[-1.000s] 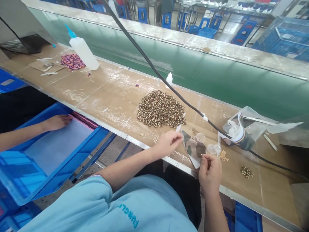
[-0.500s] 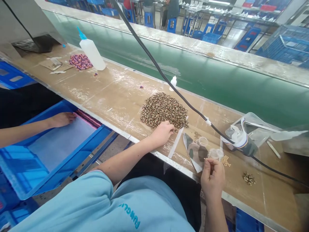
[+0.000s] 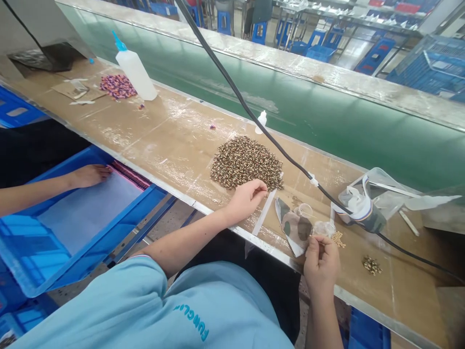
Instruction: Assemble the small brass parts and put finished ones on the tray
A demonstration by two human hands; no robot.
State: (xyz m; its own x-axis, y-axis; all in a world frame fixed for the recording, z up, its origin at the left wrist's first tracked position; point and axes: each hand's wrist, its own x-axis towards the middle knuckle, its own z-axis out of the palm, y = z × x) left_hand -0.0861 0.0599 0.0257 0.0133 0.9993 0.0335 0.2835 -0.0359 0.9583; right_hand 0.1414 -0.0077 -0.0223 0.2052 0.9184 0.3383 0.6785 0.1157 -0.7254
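Just off the near edge of the bigger bead pile [image 3: 247, 162], about halfway along the brown-covered tabletop [image 3: 170, 169], the left hand [image 3: 249, 198] has its fingertips drawn in close to the thumb; whether they grip a bead cannot be told. The right hand [image 3: 321, 254], by the tabletop's near edge, pinches thumb and fingers together, and anything between them is too small to make out. Between the hands lies a flat sheet [image 3: 290, 230] with dark patches; one clear cup [image 3: 305, 210] is at its far side and another clear cup [image 3: 324, 228] just beyond the right hand, the contents of both unclear. Next to the latter sit a few pale beads [image 3: 338, 239], and toward the right end a small heap of darker beads [image 3: 371, 265]. Near the far right corner, a clear box [image 3: 383, 175] has crumpled white material at its left side. At the far edge stand a small white bottle [image 3: 260, 122] and, further left, a big bottle [image 3: 136, 72] with a blue nozzle, beside purple-and-orange beads [image 3: 116, 86]. Below the near edge, a blue crate [image 3: 98, 252] holds a pale sheet [image 3: 90, 213] and pink-and-dark strips [image 3: 131, 175], with a co-worker's hand [image 3: 90, 175] inside.
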